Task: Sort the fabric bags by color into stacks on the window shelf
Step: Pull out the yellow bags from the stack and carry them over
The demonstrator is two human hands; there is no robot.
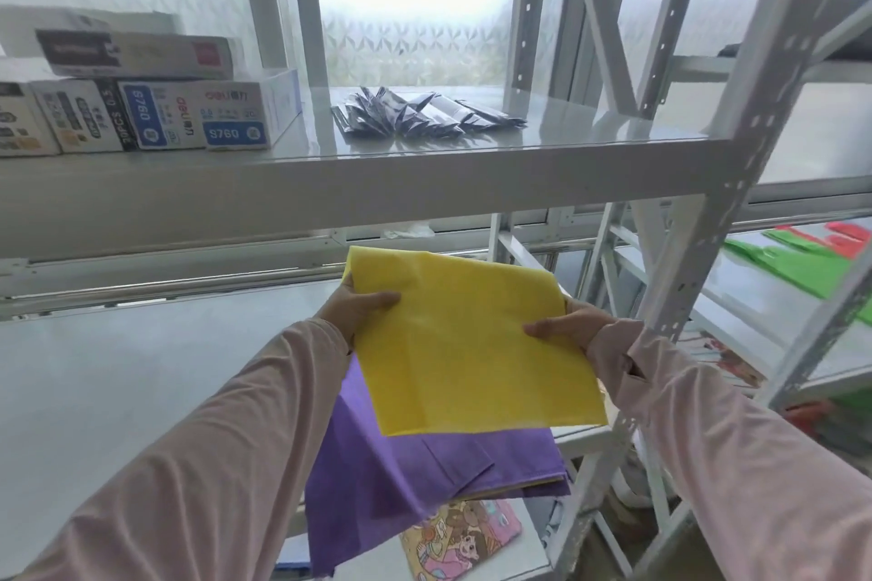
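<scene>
1. Yellow bag (pixel 472 344) is sitting flat in mid-air between both hands, out over the front right corner of the lower shelf (pixel 118 368), not resting on anything.
2. Left hand (pixel 361 309) is pinching the bag's left edge, thumb on top and fingers tucked under. Right hand (pixel 573 326) is doing the same on the right edge. Both are closed on the cloth, so the line between the grips is running left to right.
3. It's looking close to square from here, so I honestly can't call a long side. The far edge is pointing at the window, skewed a little to the left, and the near edge is tipping down toward the person.
4. A purple bag (pixel 401 476) is hanging right underneath, drooping down and left, with a thin yellowish layer peeking out below it. I can't tell whether the left fingers are gripping it too.
5. The bit that matters, I reckon: bare grey shelf is lying to the left of and below the hands, so the left hand is nearer to it. A green bag (pixel 802 267) and a red bag (pixel 844 238) are lying off to the right on the next shelf, past the white post (pixel 698 250), so the right hand is nearer to those.
6. No yellow pile is showing anywhere, so my guess is this one is starting a new stack on the open grey part.
7. The upper shelf (pixel 377 184) is holding boxes (pixel 165 118) and dark packets (pixel 415 113), well above the hands.
</scene>
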